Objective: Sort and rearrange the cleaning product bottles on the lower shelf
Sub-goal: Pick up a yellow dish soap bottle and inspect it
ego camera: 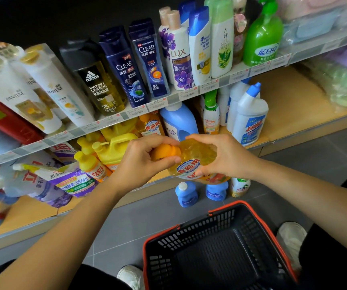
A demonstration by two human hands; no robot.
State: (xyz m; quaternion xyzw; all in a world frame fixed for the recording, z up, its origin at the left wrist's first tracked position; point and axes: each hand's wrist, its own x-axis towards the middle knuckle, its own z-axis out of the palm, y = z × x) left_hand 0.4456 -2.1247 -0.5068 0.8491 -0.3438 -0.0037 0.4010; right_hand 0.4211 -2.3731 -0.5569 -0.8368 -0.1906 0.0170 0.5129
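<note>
My left hand (145, 162) pinches the orange cap (165, 151) while my right hand (222, 155) grips the clear yellow plastic detergent bottle (195, 158).

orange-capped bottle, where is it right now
Head view, centre: the orange-capped bottle is held tilted in front of the lower shelf, left hand on its cap, right hand round its body.

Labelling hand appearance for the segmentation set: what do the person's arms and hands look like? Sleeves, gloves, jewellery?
All bare: the left hand and right hand show no gloves, rings, watch or bands. The left forearm and right forearm are uncovered to the frame edges, with no sleeve showing on them.
</note>
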